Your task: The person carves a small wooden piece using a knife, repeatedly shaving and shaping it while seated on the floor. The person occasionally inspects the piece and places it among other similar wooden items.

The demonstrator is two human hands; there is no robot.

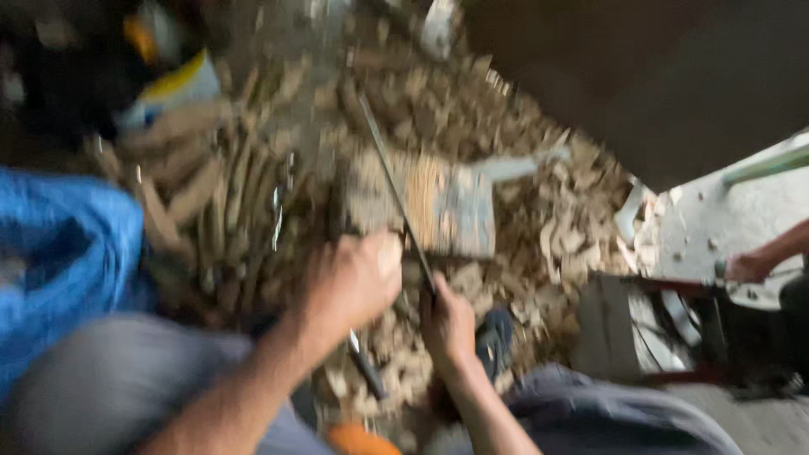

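Observation:
The picture is badly blurred by motion. My left hand is clenched in a fist over a pale wooden block, and a short dark rod with a bright tip sticks out below the fist. Just to its right, my right hand grips the lower end of a long thin dark blade, which slants up and to the left across the block. Wood chips lie thick around the block and under both hands.
A pile of pale sticks lies at the left, beside a blue cloth. A dark metal frame stands at the right, where another person's hand rests on pale ground. My grey-trousered knees fill the bottom edge.

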